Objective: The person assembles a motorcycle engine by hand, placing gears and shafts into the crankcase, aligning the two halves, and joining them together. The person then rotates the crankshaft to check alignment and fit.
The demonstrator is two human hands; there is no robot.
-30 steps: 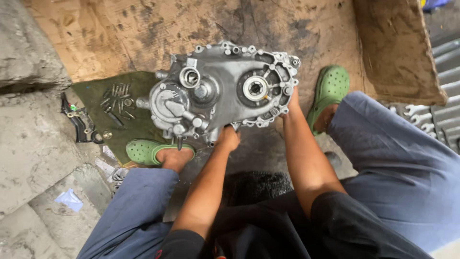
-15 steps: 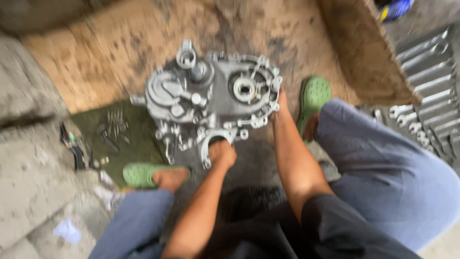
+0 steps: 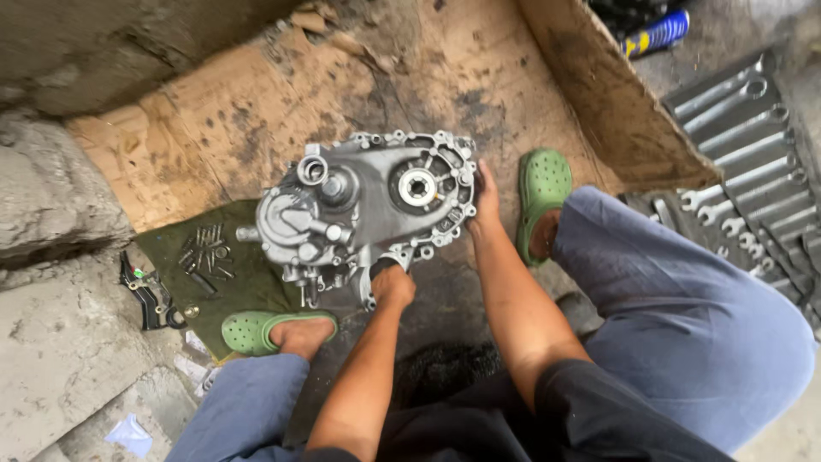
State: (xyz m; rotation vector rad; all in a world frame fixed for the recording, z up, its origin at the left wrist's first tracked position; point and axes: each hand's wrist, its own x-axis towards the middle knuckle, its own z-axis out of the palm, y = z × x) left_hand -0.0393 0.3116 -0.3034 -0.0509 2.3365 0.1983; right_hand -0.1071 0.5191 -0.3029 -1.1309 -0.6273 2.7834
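Part: cast metal gearbox housing point(image 3: 368, 210), on cardboard point(image 3: 214, 128); looks heavy, rigid, oily.
Left hand point(image 3: 393, 284): clamped on lower edge lug.
Right hand point(image 3: 486, 201): fingers wrapped round right rim.
Grip: rim flanges.

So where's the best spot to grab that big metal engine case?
Probably by its rim, from two sides, as the hands do now: left hand on the near bottom edge, right hand on the right edge. The metal case is wide and lumpy, but its flanged edge gives fingers a lip to hook.
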